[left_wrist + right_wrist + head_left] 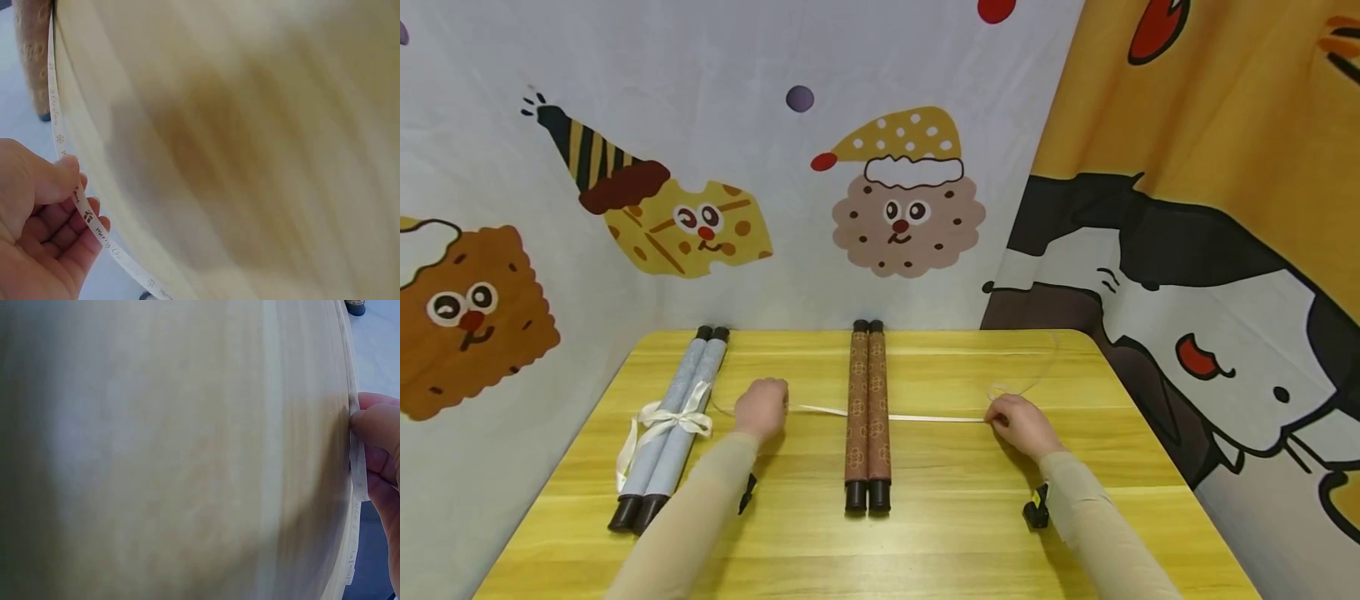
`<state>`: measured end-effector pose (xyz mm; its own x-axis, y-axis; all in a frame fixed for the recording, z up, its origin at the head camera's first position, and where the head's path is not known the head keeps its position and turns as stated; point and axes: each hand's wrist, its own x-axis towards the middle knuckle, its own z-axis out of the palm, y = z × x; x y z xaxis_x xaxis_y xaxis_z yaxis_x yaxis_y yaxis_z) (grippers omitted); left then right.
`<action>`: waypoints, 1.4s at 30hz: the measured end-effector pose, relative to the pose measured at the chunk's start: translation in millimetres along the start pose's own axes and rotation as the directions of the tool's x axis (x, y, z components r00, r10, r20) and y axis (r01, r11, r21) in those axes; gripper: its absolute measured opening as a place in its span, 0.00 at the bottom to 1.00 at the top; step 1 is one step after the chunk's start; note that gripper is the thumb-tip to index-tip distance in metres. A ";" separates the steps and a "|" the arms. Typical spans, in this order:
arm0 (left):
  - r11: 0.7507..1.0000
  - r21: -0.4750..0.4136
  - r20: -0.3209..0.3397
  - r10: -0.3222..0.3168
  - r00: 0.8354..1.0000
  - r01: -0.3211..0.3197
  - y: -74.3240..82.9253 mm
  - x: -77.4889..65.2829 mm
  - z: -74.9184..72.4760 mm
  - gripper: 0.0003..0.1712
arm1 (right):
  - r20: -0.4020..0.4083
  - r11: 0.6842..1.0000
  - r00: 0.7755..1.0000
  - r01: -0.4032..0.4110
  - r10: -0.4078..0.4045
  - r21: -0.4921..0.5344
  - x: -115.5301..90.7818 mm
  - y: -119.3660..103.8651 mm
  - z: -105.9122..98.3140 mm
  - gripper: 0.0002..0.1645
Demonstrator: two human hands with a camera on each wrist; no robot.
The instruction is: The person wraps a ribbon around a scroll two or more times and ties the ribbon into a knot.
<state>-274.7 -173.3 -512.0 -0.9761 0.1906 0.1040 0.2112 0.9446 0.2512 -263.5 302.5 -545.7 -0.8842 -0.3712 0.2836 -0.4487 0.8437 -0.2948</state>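
Observation:
A brown patterned scroll (858, 400), rolled into two parallel rolls with black end knobs, lies upright in view at the table's middle. Beneath it runs a thin white ribbon (936, 418), hidden where the rolls cover it and coming out on both sides. On the left, my left hand (762, 408) pinches the ribbon between thumb and fingers; small printed lettering shows on the ribbon (112, 247) in the left wrist view. My right hand (1024, 425) pinches the other side, with a loose ribbon tail curling behind it. Between the hands the ribbon stretches nearly straight.
Left of my left hand lies a light blue scroll (681, 417) with black knobs, tied by a white ribbon bow (672, 421). All of this is on a yellow wood-grain table (955, 533). A printed cartoon curtain (737, 125) hangs behind the table's far edge.

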 end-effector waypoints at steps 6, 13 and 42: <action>1.000 -0.018 -0.045 -0.011 0.999 0.010 -21.4 -3.7 -21.2 0.08 | -0.004 1.000 1.000 0.001 -0.001 -0.003 0.1 0.1 0.0 0.12; 0.997 -0.052 -0.089 -0.066 0.994 0.062 -47.8 -10.3 -44.4 0.06 | -0.006 1.000 1.000 0.004 -0.004 0.003 0.2 -0.9 -0.6 0.13; 0.964 -0.136 -0.062 -0.239 0.969 0.229 -102.9 -27.9 -74.4 0.07 | -0.015 0.999 0.999 0.031 -0.031 0.006 2.4 -2.7 -3.3 0.11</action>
<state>-265.5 -295.7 -469.1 -0.9933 -0.0578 0.1000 -0.0134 0.9177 0.3969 -263.9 300.6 -541.2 -0.8677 -0.3916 0.3063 -0.4771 0.8292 -0.2914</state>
